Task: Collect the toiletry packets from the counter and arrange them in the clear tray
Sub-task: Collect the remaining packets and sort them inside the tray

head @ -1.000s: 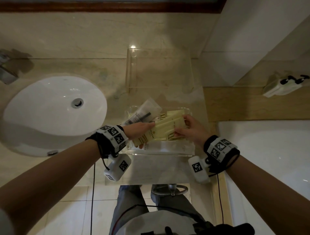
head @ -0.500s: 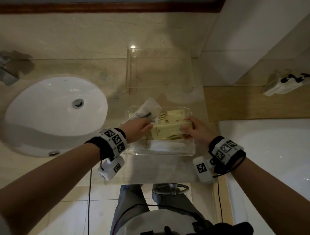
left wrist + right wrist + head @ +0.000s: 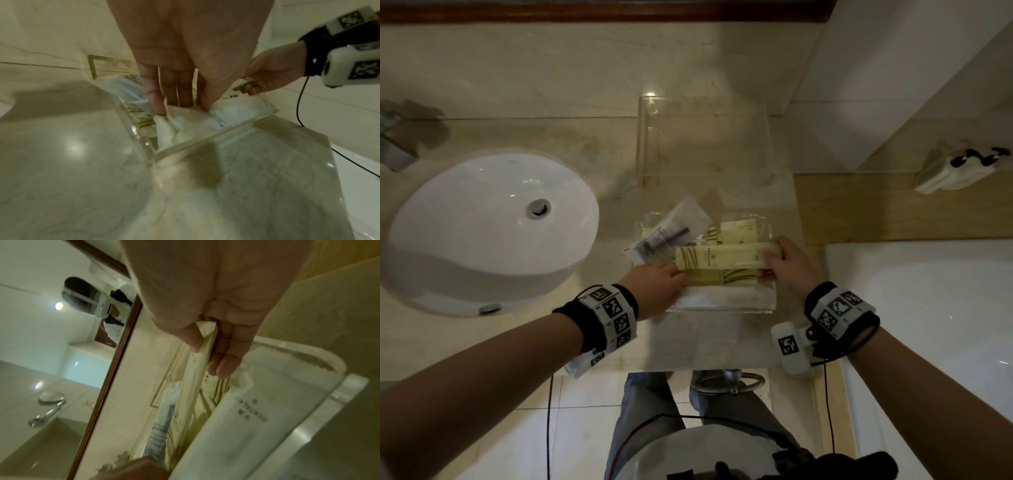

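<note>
Both hands are in the clear tray [image 3: 722,310] now. The right hand [image 3: 789,265] pinches the end of a long cream packet [image 3: 722,257], thumb and fingers clamped on its crimped edge. The left hand [image 3: 657,286] has fingers extended down among the packets at the other end; whether it grips one, I cannot tell. These look light, limp and slick, so best held by the sealed ends. A white dental kit packet [image 3: 246,426] lies along the tray's near wall.
</note>
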The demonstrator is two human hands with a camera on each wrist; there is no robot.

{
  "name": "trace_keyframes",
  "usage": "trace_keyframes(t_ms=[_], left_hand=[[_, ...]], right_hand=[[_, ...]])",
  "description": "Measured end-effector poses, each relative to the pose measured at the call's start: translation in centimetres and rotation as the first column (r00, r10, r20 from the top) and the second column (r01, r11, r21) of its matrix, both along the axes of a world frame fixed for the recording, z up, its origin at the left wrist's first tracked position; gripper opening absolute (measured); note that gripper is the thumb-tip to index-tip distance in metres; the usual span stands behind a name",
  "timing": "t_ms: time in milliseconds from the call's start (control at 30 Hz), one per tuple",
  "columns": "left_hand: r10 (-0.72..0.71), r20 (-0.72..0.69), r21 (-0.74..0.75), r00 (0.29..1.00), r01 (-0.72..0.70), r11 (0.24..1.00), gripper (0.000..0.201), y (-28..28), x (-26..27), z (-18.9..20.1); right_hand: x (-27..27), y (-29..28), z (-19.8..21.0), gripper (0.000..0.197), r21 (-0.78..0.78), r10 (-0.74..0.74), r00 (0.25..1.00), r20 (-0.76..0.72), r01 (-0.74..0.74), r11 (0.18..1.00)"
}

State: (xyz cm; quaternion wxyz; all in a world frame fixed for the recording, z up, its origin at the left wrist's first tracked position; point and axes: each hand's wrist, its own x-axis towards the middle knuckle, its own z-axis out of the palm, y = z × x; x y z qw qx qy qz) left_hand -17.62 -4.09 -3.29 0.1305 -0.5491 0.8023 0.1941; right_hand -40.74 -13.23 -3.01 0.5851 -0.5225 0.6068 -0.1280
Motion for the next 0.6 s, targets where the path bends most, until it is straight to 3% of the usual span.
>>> trace_keyframes(t_ms=[267,467,600], left_hand=[[0.108,0.069,0.041,0.992,-0.111,0.993,0.027,-0.7,0.3,0.8],[0.248,0.034,0.084,0.968,-0.251,0.964,0.021,-1.3,-0.3,1.4],[0.305,-0.024,-0.036,0.952,-0.306,0.951,0.023,-1.9,-0.1,1.8]], right_hand=[[1.8,0.5,-0.6,0.03,0.004,0.218,0.964,-0.15,-0.22,0.976],[3.2,0.6,-0.5,0.03,-0.084,0.467,0.772,-0.43,-0.55,0.831],[3.5,0.7,-0.6,0.03,-0.104,0.459,0.725,-0.513,-0.583,0.805]])
